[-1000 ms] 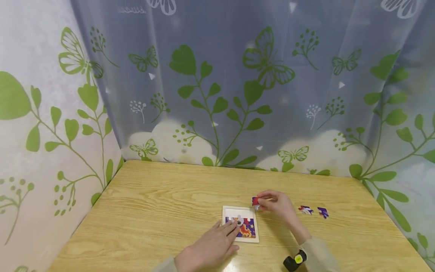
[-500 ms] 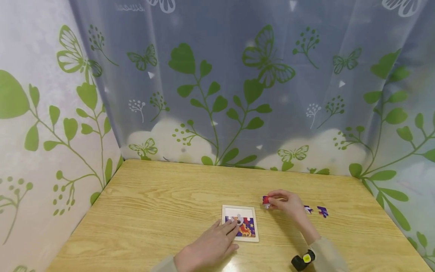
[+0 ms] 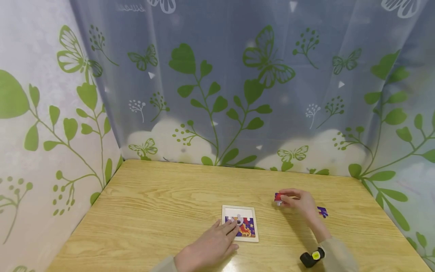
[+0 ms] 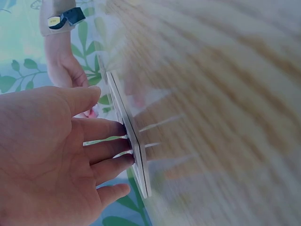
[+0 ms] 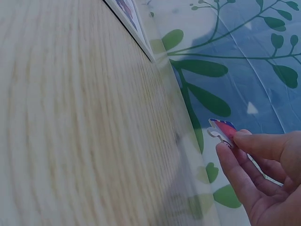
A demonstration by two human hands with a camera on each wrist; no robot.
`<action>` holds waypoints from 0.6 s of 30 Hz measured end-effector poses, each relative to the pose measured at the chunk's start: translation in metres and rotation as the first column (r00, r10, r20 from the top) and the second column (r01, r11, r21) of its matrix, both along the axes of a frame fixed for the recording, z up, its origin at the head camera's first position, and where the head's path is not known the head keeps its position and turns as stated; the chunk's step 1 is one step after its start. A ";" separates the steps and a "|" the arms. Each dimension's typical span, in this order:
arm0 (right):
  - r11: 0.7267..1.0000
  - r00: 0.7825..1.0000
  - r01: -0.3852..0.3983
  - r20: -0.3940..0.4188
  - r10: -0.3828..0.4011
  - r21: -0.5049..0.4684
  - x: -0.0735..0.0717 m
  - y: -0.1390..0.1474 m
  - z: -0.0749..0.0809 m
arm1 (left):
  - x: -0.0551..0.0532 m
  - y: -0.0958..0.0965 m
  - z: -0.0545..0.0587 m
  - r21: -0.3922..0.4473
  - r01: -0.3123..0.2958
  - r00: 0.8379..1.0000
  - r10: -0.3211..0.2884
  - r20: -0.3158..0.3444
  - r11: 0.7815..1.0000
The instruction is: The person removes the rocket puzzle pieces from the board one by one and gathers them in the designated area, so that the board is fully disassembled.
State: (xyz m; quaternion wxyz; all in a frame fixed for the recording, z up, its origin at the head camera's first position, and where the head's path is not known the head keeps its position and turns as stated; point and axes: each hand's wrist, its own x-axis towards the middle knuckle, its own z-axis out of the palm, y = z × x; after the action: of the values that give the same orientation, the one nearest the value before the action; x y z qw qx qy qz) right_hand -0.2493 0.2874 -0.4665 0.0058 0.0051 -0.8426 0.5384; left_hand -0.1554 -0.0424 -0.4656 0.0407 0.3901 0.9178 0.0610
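Above the worktop (image 3: 170,196), to the right of the puzzle tray (image 3: 246,212), can see a red-and-purple puzzle piece (image 3: 278,197) in the right hand (image 3: 300,204), pinched near one edge with thumb and fingers almost together. Looks thin, rigid and light, probably wood or stiff card; should need only a gentle pinch. May be a little slick on the printed face, so best held across both faces or by the straight sides, away from the pale cut-out end, likely the weakest spot. Cannot tell the weight for sure. At the tray's lower left, find the left hand (image 3: 212,243) with fingers stretched and slightly spread, resting on the joined pieces (image 3: 248,229), gripping nothing. Right of the right hand, notice a loose piece (image 3: 322,212) flat on the worktop; easiest to take by its outer edges.
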 end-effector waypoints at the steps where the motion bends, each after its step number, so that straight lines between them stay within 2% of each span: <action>1: 1.000 1.000 -0.005 0.004 0.005 -0.005 0.000 0.002 0.001 | 0.000 0.000 0.000 0.003 0.001 1.000 -0.001 0.003 1.000; 6: 1.000 0.999 -0.003 0.034 0.003 -0.012 0.000 0.010 0.003 | 0.000 0.000 -0.001 0.009 0.004 1.000 -0.004 0.008 1.000; 13: 0.998 0.999 -0.006 0.044 0.003 0.066 0.000 0.016 -0.001 | 0.000 0.000 -0.002 0.006 0.006 1.000 -0.006 -0.006 1.000; 18: 0.990 0.998 -0.017 0.057 0.009 0.140 0.000 0.019 -0.004 | -0.001 0.000 -0.002 0.015 0.006 1.000 -0.007 0.015 1.000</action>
State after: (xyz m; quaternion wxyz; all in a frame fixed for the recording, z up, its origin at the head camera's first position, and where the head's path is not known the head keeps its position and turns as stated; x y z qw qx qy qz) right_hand -0.2497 0.3062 -0.4707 -0.0217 -0.0042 -0.8781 0.4779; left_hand -0.1566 -0.0424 -0.4677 0.0447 0.3930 0.9157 0.0707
